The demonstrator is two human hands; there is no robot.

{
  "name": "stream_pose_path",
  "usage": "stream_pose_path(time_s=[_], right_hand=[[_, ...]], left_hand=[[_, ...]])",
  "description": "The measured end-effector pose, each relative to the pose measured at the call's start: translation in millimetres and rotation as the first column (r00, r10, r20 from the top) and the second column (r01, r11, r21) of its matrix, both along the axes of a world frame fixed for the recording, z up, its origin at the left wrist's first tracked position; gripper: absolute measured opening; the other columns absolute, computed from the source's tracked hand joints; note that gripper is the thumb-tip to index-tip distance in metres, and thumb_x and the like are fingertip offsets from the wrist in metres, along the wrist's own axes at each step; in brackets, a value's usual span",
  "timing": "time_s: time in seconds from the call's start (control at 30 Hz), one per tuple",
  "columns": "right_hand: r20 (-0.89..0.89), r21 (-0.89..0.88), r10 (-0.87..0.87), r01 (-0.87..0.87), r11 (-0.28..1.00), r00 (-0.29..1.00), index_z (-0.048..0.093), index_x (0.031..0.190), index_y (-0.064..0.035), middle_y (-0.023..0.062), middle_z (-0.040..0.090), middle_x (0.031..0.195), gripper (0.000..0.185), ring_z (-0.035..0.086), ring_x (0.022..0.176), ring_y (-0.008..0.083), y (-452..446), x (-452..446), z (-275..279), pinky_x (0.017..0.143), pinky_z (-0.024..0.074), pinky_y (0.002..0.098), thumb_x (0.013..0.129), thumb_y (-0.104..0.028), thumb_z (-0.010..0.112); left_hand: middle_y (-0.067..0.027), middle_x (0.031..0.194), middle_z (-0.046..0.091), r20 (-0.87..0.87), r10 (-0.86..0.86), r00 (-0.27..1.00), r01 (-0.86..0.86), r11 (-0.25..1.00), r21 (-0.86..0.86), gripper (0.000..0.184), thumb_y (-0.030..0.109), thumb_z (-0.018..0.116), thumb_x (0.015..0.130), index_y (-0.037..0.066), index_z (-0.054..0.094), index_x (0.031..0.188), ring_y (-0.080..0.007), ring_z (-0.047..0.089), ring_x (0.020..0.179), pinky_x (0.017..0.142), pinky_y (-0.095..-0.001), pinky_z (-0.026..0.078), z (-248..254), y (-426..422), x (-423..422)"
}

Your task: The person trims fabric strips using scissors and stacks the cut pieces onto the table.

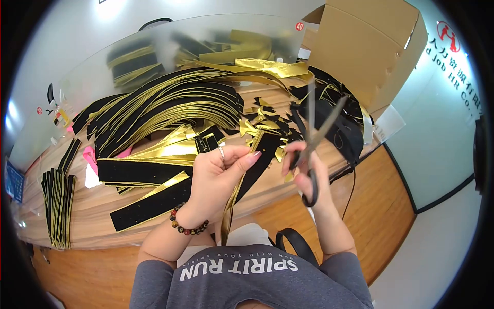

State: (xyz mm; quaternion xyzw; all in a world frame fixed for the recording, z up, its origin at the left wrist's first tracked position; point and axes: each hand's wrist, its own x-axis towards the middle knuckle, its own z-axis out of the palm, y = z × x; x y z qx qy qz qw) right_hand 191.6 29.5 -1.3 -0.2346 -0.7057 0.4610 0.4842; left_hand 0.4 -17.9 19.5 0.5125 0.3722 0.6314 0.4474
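Note:
Between the thumb and fingers of my left hand (218,167) I pinch a black and gold ribbon strip (256,164). Its gold edge runs up past my fingertips, and the lower end hangs toward my lap. My right hand (320,175) has its fingers through the black handles of a pair of scissors (325,126). The blades stand apart and point up and away, to the right of the strip and not touching it. Small black and gold scraps (265,110) lie on the table behind my hands.
A large pile of black and gold strips (170,98) covers the wooden table (92,226). A smaller bundle (57,206) lies at left. Behind are a frosted divider (87,72) and a cardboard box (360,46); a black pouch (339,134) sits at right.

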Motion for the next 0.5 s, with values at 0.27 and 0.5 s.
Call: stream_pose_path(time_s=[0.27, 0.5], right_hand=[[0.328, 0.015, 0.024, -0.03, 0.999, 0.944, 0.046, 0.111, -0.0011, 0.0037, 0.047, 0.078, 0.07, 0.045, 0.076, 0.011, -12, -4, -11, 0.068, 0.0356, 0.0252, 0.067, -0.051, 0.069], [0.286, -0.097, 0.042, -0.015, 0.995, 0.957, 0.05, 0.104, -0.0018, 0.0004, 0.047, 0.071, 0.066, 0.043, 0.064, 0.0069, -10, -4, -17, 0.055, 0.0343, 0.0205, 0.063, -0.047, 0.074]], left_hand=[[-0.0047, 0.075, 0.066, -0.204, -0.025, 0.979, 0.03, 0.999, 0.02, 0.016, 0.01, 0.06, 0.084, -0.004, 0.063, 0.09, -0.0021, 0.055, 0.065, 0.058, -0.0169, 0.044, 0, 12, 1], [-0.0049, 0.081, 0.065, -0.234, -0.133, 0.963, 0.113, 0.989, -0.095, 0.013, 0.007, 0.06, 0.084, -0.003, 0.061, 0.091, -0.0042, 0.056, 0.07, 0.064, -0.0166, 0.045, 5, 18, -2]])
